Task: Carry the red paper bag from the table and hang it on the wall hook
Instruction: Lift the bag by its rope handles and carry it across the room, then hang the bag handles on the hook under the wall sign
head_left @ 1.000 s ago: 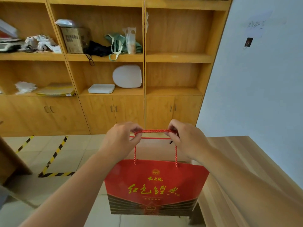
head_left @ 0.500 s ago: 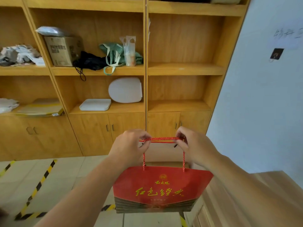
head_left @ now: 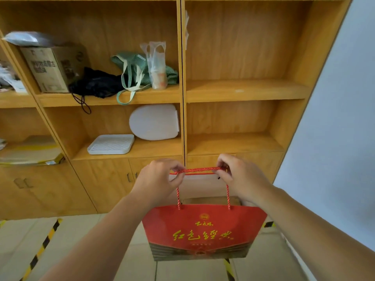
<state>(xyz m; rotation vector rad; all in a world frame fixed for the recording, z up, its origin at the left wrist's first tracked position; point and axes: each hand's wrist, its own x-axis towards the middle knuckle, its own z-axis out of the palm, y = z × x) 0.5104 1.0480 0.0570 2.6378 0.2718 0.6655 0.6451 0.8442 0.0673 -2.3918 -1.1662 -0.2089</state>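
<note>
We judge the red paper bag [head_left: 204, 232] light, creasable — our left hand [head_left: 157, 182] and right hand [head_left: 242, 177] pinch its cord handle [head_left: 199, 170] taut; it hangs clear.

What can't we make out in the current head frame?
- Wall hook: not in view; only bare wall shows.
- Red paper bag contents: hidden by its front panel.
- Fingertips of left hand and right hand: curled around the rope handle.
- Cardboard box print: blurred.
</note>
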